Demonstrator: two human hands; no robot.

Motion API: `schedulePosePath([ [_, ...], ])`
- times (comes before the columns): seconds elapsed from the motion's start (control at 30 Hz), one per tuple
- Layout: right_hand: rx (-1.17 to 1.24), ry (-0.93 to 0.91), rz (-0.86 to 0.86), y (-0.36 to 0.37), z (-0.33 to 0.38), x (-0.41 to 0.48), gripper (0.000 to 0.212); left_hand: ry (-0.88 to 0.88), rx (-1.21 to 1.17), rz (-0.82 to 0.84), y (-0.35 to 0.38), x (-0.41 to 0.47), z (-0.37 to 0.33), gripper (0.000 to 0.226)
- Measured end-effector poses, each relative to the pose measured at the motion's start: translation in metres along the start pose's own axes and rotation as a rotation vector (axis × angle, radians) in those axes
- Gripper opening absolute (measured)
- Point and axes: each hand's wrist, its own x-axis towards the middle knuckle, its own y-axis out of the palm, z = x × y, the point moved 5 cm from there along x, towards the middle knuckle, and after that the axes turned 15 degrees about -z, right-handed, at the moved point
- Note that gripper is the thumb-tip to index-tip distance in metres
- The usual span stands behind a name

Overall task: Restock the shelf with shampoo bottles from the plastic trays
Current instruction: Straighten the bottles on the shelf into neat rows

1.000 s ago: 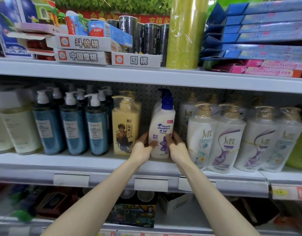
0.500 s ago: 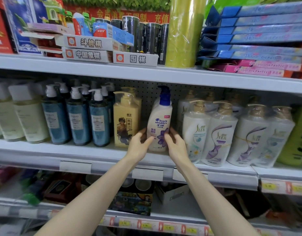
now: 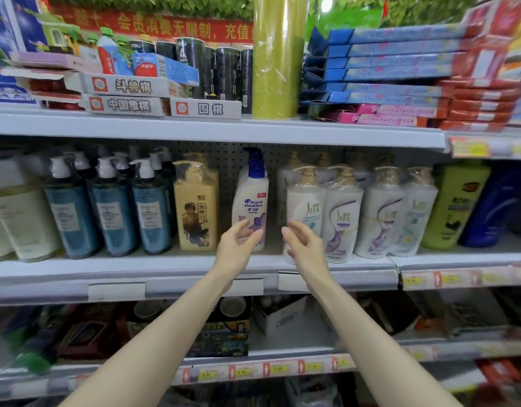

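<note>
Though close, bottle (image 3: 251,198) (upright) beyond hands (image 3: 238,247) (image 3: 305,249)

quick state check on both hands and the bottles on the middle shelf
head & shoulders bottle, upright on shelf, pump on, not gripped
left hand, open, holds nothing, in front of its base
right hand, open, holds nothing
yellow bottle, upright, pump wrapped in plastic
blue bottles, upright, pumps on
slek bottles, upright, tops wrapped in plastic
</note>
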Motion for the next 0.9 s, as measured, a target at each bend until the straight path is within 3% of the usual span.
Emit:
schedulePosePath([
  [0.2, -0.023, 0.007, -0.120, -0.040, 0.003, -0.010, 0.040, -0.016, 0.000, 0.075, 0.011, -0.015, 0.002, 0.056],
  [0.53, -0.041, 0.016, -0.245, -0.094, -0.004, 0.003, 0.029, -0.050, -0.047, 0.180, 0.041, -0.024, -0.005, 0.065],
  [0.7, -0.053, 0.032, -0.237, -0.112, -0.009, 0.025, 0.050, -0.091, -0.078, 0.162, 0.065, -0.017, -0.002, 0.078],
  [0.9, -0.056, -0.039, -0.100, -0.119, -0.016, 0.054, 0.073, -0.090, -0.076, 0.039, 0.097, -0.013, 0.010, 0.100],
])
